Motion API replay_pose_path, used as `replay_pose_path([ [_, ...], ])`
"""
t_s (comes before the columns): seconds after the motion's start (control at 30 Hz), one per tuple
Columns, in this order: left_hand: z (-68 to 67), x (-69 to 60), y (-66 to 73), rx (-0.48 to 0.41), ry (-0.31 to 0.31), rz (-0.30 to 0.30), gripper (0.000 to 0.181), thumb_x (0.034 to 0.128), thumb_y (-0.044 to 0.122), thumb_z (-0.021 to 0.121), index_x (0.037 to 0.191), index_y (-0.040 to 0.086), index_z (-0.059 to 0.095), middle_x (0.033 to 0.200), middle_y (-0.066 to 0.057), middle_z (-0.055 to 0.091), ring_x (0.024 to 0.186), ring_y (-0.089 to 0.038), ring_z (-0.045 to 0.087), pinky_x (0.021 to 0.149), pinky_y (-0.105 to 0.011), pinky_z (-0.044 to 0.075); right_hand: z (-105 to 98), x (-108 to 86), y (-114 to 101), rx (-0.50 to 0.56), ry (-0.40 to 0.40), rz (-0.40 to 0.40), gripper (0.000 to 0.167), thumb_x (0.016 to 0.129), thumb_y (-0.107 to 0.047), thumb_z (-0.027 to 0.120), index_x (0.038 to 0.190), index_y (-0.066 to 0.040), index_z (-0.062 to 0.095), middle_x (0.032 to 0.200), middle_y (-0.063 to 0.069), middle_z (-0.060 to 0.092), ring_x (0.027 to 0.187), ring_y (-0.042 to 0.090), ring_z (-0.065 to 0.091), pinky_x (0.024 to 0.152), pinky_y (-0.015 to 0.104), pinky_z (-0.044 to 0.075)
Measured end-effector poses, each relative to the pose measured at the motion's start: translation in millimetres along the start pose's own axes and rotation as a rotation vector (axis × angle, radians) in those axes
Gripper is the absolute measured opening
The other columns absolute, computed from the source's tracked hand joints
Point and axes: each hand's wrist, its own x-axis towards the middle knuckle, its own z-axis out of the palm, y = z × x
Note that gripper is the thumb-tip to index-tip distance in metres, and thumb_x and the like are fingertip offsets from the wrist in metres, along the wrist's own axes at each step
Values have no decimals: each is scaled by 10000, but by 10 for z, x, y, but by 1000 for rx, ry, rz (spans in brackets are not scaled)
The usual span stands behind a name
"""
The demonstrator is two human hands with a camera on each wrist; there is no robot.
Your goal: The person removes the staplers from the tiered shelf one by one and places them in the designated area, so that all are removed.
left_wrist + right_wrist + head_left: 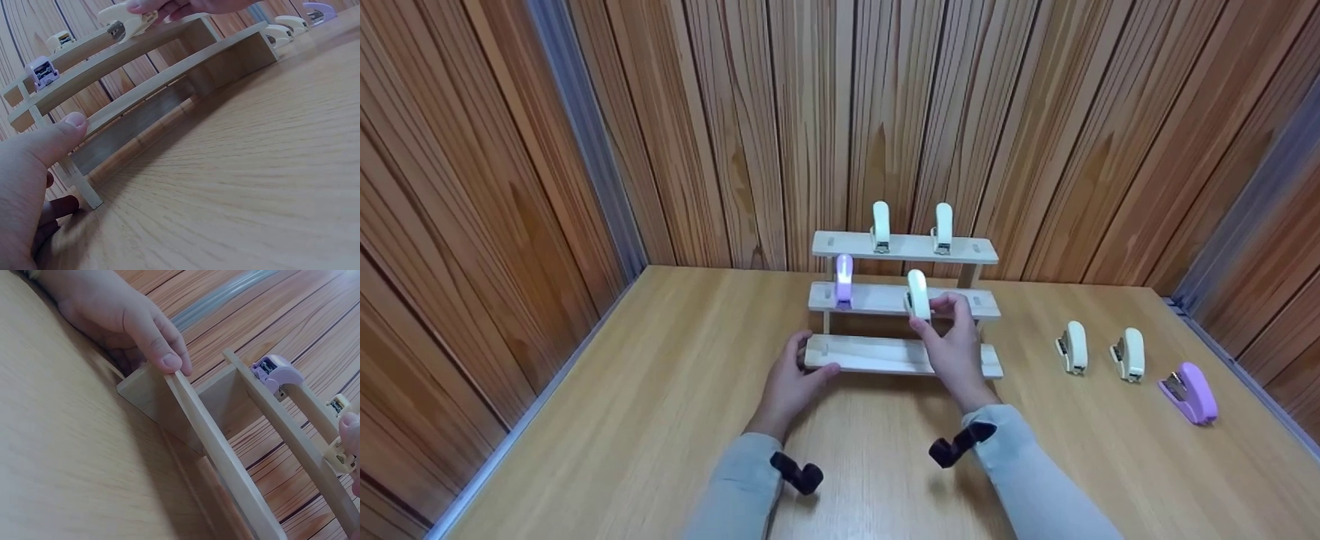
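Note:
A small three-step wooden display rack [877, 358] stands on the table. My left hand [787, 386] grips the left end of its lowest shelf, thumb on the shelf edge [74, 120] and fingers around the side. With thumb and fingers my right hand [958, 351] pinches a cream stapler [917, 291], upright at the middle shelf; its base looks on or just above the board, I cannot tell which. To its left on that shelf is a purple stapler [844, 279]. Two cream staplers, a left one [881, 222] and a right one [943, 223], stand on the top shelf.
On the table right of the rack stand two cream staplers, one nearer [1075, 349] and one farther right [1130, 352], then a purple stapler [1194, 391]. A wood-panelled wall [735, 135] rises behind the table [660, 390]. Both wrists carry black mounts.

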Motion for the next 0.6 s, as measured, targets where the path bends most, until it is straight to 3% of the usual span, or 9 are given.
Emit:
replay_pose_path([
  [0.3,3,17,13,-3,0,8,859,829,395,834,1535,221,377,1571,-88,424,1449,-313,387,1172,-520,324,-192,-123,69,92,10,-9,450,903,-157,777,1226,-113,467,1247,59,593,1188,233,567,1026,445,480],
  [0.43,-2,20,20,-11,5,32,843,835,351,838,1528,195,384,1544,-101,462,1436,-300,411,1170,-505,334,-270,-159,130,119,40,-71,446,887,-78,781,1205,-50,469,1236,114,617,1143,246,562,1029,438,432],
  [0.6,10,5,13,-28,-1,14,849,832,338,842,1530,195,381,1534,-96,477,1434,-284,416,1165,-494,346,-385,-218,217,149,76,-98,429,878,-5,767,1181,32,466,1201,174,601,1101,234,549,1030,447,387],
])
